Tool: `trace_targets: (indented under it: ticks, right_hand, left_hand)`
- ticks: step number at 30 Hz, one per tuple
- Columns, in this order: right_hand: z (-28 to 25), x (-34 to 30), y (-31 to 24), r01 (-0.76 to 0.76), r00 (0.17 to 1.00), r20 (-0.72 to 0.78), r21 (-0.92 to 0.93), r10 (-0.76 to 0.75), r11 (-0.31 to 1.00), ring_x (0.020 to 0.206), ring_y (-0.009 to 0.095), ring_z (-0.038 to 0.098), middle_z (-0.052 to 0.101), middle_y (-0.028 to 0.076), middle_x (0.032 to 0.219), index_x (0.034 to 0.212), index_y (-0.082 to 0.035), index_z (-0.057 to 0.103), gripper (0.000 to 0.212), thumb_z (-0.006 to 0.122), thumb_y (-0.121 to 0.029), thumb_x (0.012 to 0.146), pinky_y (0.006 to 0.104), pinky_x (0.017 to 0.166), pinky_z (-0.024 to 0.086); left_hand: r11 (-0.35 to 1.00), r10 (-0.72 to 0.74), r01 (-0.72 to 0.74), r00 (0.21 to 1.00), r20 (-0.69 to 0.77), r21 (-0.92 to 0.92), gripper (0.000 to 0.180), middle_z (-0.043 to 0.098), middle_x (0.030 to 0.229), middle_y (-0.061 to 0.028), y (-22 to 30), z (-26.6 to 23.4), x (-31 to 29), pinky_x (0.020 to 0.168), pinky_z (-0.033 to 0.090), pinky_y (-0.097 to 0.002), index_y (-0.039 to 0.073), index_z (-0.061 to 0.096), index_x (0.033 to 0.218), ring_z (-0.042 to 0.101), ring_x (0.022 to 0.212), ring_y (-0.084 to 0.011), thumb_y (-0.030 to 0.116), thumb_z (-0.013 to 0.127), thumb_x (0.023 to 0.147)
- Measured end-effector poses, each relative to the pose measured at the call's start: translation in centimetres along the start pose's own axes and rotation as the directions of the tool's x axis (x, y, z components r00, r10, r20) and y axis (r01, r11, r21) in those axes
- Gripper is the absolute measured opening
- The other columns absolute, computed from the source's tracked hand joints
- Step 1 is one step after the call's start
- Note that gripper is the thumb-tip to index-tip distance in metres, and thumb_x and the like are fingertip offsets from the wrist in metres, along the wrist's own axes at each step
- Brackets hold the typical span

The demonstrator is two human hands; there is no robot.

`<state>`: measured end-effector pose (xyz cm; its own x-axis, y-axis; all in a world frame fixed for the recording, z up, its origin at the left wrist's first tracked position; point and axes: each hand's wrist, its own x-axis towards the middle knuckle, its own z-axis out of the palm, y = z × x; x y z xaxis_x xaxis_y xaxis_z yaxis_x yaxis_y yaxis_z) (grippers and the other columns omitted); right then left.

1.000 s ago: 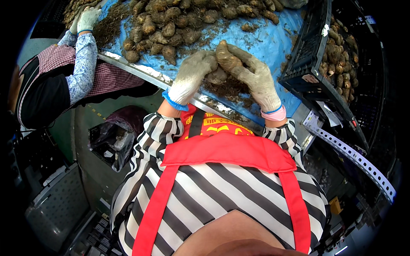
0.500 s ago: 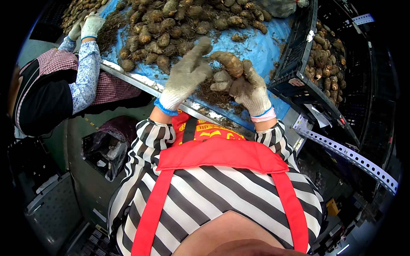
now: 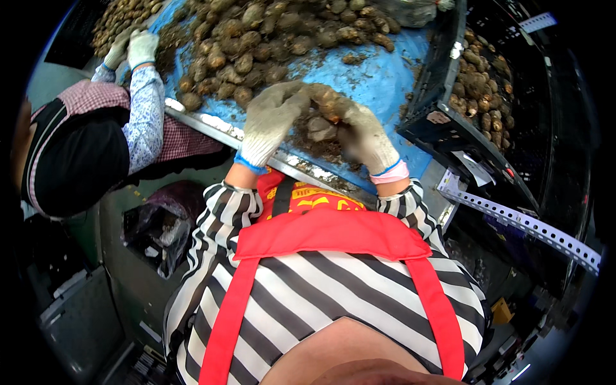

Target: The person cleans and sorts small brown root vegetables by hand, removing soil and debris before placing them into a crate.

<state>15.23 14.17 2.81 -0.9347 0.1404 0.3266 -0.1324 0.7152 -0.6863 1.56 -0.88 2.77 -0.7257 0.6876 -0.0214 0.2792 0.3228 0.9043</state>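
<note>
While left hand (image 3: 273,122) has closed back in, both gloved hands now pinch one muddy root (image 3: 327,102); right hand (image 3: 367,138) fingers wrapped round it, cleaning continues over blue surface (image 3: 391,77).

A heap of tubers (image 3: 256,38) lies on a tarp (image 3: 385,77) on the counter (image 3: 212,125), beyond both hands. A crate (image 3: 449,128) holding more tubers stands right of the counter; a co-worker's hand (image 3: 142,46) rests at the heap's left edge
</note>
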Motion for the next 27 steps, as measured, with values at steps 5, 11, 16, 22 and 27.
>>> trace_targets:
  ticks: [5,11,16,22,27]
  right_hand:
    - [1.5,-1.8,2.0,-0.367,0.880,0.256,0.901,0.401,0.230,0.083,0.019,0.070,0.072,0.015,0.097,0.112,0.002,0.069,0.032,0.059,-0.026,0.100,0.0300,0.074,0.056]
    - [-0.6,-0.4,1.0,-0.354,0.916,0.250,0.870,0.313,0.342,0.079,0.016,0.067,0.071,0.010,0.089,0.128,0.000,0.066,0.050,0.064,-0.041,0.099,0.0302,0.069,0.055]
    - [-3.4,1.1,0.4,-0.084,0.970,0.007,0.948,0.242,0.308,0.102,0.022,0.062,0.065,0.013,0.112,0.126,-0.004,0.059,0.040,0.065,-0.032,0.097,0.0358,0.087,0.051]
    - [-3.6,3.3,0.4,0.390,0.911,-0.405,0.909,0.081,0.149,0.134,0.031,0.052,0.048,0.022,0.147,0.152,-0.003,0.034,0.069,0.064,-0.032,0.098,0.0483,0.111,0.045]
    - [0.7,3.2,2.8,-0.148,0.862,-0.105,0.883,0.495,0.445,0.099,0.024,0.071,0.073,0.017,0.108,0.123,0.007,0.063,0.034,0.063,-0.008,0.092,0.0341,0.093,0.056]
  left_hand:
    - [0.768,0.528,-0.499,0.848,0.043,0.401,0.031,0.070,0.118,-0.0119,-5.0,-0.7,0.9,0.092,0.053,-0.0368,0.005,0.068,0.121,0.067,0.106,-0.0282,0.011,0.051,0.096]
    - [0.907,-0.103,0.088,0.995,-0.015,-0.411,0.047,0.070,0.110,-0.0177,-6.1,-0.2,-0.5,0.082,0.057,-0.0308,-0.007,0.054,0.136,0.068,0.095,-0.0199,0.022,0.053,0.099]
    - [0.893,-0.053,0.070,0.997,0.051,-0.444,0.047,0.072,0.111,-0.0192,-6.8,-0.5,-1.4,0.082,0.058,-0.0308,-0.008,0.053,0.137,0.070,0.094,-0.0219,0.015,0.053,0.095]
    - [0.999,0.037,-0.035,0.998,-0.044,0.039,0.030,0.073,0.111,-0.0114,-5.8,-1.0,-2.1,0.092,0.052,-0.0313,0.002,0.071,0.115,0.068,0.102,-0.0236,0.013,0.054,0.092]
    - [0.804,-0.435,0.401,0.900,0.027,-0.438,0.028,0.073,0.103,-0.0134,-5.2,-1.3,-2.8,0.055,0.053,-0.0244,-0.001,0.069,0.114,0.065,0.067,-0.0124,0.017,0.056,0.096]
